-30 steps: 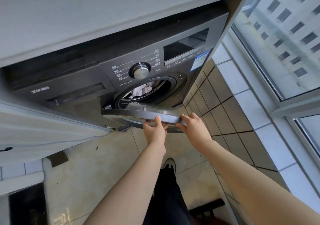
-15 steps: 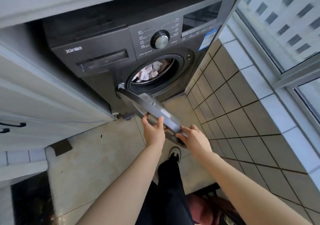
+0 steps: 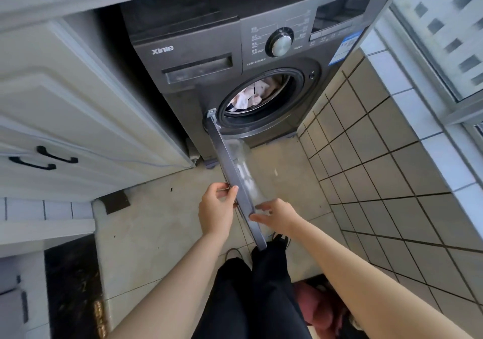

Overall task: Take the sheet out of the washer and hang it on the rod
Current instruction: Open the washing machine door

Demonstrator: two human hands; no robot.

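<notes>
While I'm gripping open door (image 3: 233, 167), left hand (image 3: 215, 208) curling round left edge, right hand (image 3: 277, 214) pinching right, sheet (image 3: 248, 97) is lying crumpled inside washer (image 3: 198, 51), far. Opening step; next, I'm judging: letting go, reaching in.

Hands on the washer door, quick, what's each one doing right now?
Left hand: grips the washer door at its rim.
Right hand: pinches the same rim, farther from the hinge.

Crumpled pale sheet (image 3: 248, 96) inside open washer (image 3: 198, 51)
</notes>
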